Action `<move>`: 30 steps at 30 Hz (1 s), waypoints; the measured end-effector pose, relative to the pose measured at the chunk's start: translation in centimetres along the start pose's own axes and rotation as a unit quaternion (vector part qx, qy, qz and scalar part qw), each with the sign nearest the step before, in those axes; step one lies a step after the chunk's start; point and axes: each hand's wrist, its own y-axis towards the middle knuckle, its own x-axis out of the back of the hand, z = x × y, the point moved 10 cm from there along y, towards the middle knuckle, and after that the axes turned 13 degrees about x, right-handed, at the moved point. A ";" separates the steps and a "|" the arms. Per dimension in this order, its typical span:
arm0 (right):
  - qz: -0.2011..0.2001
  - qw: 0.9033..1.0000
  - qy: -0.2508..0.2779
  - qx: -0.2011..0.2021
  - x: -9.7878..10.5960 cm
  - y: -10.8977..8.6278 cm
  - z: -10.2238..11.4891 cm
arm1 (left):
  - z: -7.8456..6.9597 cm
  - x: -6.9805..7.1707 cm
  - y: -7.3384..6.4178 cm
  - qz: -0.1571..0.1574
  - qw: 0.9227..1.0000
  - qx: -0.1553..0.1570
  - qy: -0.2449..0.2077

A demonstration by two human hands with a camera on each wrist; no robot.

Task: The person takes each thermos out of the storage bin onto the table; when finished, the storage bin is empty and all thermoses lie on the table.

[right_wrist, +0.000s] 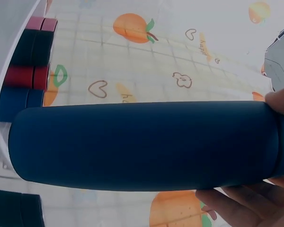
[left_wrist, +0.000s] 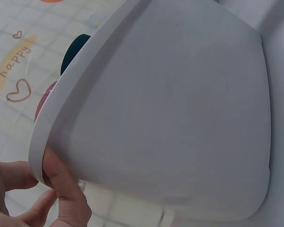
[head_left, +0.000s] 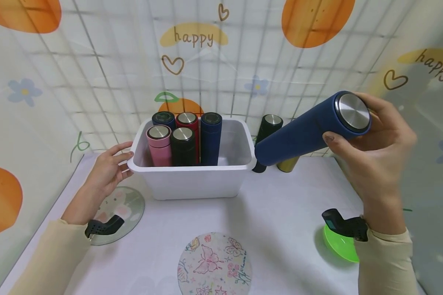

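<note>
My right hand (head_left: 385,143) grips a dark blue thermos bottle (head_left: 306,129) around its silver-lidded end. The bottle is held tilted in the air, its base overlapping the right rim of a white plastic bin (head_left: 195,182) in the head view. At the bin's left end, my left hand (head_left: 108,168) pinches the rim, with fingers on both sides of it in the left wrist view. Inside the bin several thermos bottles stand upright: a pink one (head_left: 159,149), a black one (head_left: 183,149), a red one (head_left: 195,127) and two blue ones, one of them (head_left: 211,137) nearest the middle.
Right of the bin stand a black bottle (head_left: 268,129) and a gold one (head_left: 288,164), both partly hidden. A round butterfly mat (head_left: 214,264) lies in front, a grey-green round mat (head_left: 133,209) at left, and a bright green dish (head_left: 341,246) under the right forearm.
</note>
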 end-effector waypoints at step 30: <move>0.003 1.000 -0.024 -0.016 4.9 -1.3 -2.5 | -0.1 -0.1 -0.2 0.009 1.000 -0.002 -0.009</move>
